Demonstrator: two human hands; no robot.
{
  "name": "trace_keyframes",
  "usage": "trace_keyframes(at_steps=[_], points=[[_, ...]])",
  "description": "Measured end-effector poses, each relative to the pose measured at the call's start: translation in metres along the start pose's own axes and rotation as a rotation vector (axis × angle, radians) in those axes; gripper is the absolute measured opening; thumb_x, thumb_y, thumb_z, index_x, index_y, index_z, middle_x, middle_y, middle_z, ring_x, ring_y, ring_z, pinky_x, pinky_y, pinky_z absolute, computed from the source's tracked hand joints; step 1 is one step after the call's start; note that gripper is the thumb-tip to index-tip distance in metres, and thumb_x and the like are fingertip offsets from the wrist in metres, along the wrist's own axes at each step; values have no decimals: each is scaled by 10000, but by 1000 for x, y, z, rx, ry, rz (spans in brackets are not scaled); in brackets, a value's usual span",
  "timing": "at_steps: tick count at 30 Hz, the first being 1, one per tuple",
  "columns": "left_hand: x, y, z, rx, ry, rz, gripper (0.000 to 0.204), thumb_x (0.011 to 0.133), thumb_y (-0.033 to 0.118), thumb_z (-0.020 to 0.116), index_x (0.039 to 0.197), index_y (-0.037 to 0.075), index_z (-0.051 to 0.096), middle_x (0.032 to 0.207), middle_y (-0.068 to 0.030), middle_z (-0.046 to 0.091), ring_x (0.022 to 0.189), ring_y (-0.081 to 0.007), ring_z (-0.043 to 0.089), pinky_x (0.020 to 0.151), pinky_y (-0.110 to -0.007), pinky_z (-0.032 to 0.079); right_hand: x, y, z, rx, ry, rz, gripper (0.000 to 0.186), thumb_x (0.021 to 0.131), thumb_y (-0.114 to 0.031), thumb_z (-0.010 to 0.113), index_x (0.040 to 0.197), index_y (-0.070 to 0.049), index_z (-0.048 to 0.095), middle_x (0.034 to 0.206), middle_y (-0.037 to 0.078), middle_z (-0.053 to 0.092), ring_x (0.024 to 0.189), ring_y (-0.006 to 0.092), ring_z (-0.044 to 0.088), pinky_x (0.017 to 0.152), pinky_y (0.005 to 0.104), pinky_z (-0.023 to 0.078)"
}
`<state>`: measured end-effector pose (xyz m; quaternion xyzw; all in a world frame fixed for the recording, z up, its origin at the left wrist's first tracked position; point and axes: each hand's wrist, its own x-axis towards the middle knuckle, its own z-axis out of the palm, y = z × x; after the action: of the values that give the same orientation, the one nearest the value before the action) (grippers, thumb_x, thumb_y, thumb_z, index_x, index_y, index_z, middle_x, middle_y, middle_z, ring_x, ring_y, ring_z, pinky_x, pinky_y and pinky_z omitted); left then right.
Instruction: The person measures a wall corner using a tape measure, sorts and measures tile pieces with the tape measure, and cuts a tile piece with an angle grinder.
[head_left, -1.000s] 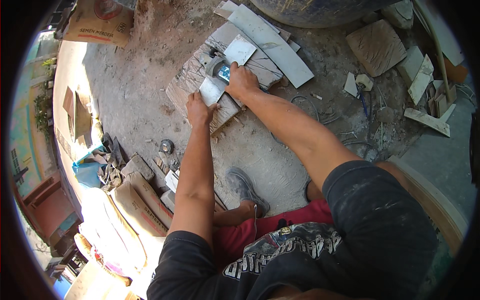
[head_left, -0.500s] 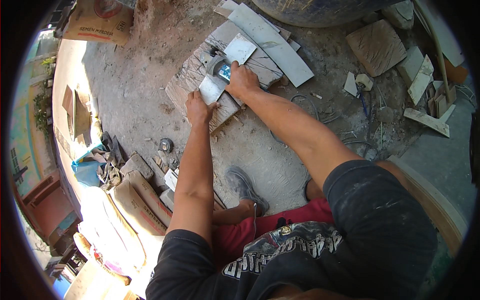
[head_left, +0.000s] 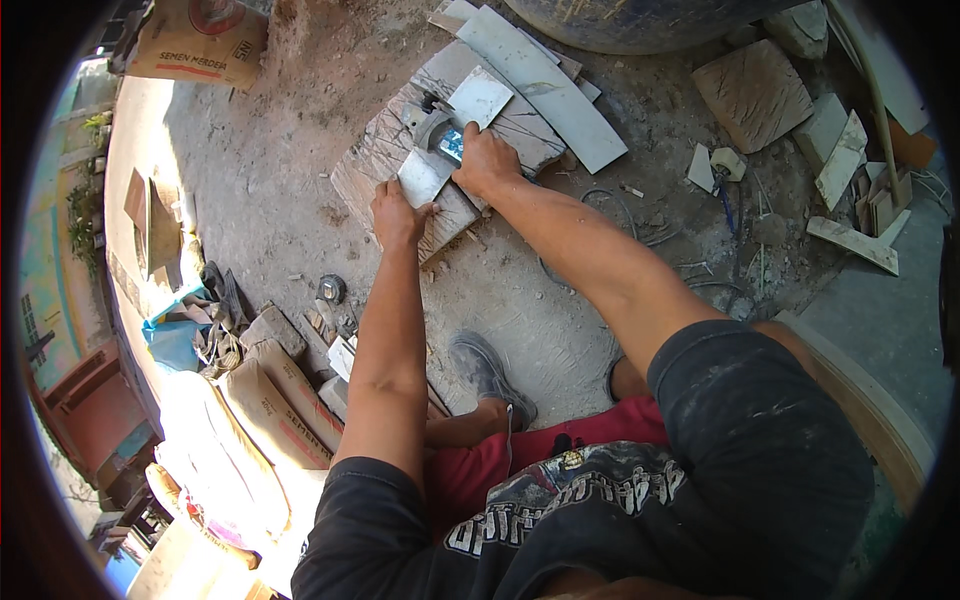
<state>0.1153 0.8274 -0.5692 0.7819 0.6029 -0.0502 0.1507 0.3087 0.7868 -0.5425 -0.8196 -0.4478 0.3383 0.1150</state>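
Observation:
My right hand [head_left: 487, 161] is wrapped round the blue body of an angle grinder [head_left: 452, 147], whose grey head and guard point up and left. The grinder sits over a white tile [head_left: 424, 178], between its near part and another white piece [head_left: 480, 97] beyond. My left hand [head_left: 400, 213] grips the near edge of that tile, thumb on the right corner and fingers along the left. Beneath lie brownish, score-marked slabs [head_left: 375, 150] on the ground. The grinder's disc is hidden by the guard and my hand.
A long pale tile strip [head_left: 545, 90] lies beside the slabs. A cable [head_left: 612, 205] loops over the dirt. Broken tiles [head_left: 842, 160] lean at the right, near a large round tub [head_left: 640, 22]. Paper sacks [head_left: 270, 405] and a tape measure [head_left: 331, 289] are at the left.
Almost nothing differs. The grinder and my right hand have shifted very slightly to the right; my left hand stays on the tile.

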Motion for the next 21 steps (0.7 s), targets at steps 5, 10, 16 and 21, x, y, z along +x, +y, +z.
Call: trace_keyframes(at_steps=[5,10,16,21], points=[[-1,1,-2,-8,-5,-7,1000,621,371,970,1440,20,518,1440,-154,551,1288,-383,556,1063,-435,507,-2,1,-1,5,26,-20,636,824,-253,800,1314,6,487,1219,241,660,1157,379,679,966,452,579],[-1,2,-2,3,4,-3,993,621,371,971,1436,23,523,1430,-156,557,1280,-387,561,1058,-438,511,-3,1,-2,-11,2,0,625,846,-249,789,1342,-16,488,1257,224,655,1185,362,673,984,434,575],[0,1,-1,7,-4,-6,977,633,374,969,1432,26,527,1424,-155,560,1275,-386,562,1056,-441,512,-5,4,-1,-6,11,-12,656,821,-270,804,1316,14,480,1213,248,662,1143,387,684,964,454,579],[1,0,1,0,1,0,970,630,371,970,1424,26,532,1423,-155,560,1274,-386,563,1056,-445,511,-6,7,0,-4,18,-25,641,824,-254,793,1314,17,481,1210,251,669,1137,384,688,962,452,581]])
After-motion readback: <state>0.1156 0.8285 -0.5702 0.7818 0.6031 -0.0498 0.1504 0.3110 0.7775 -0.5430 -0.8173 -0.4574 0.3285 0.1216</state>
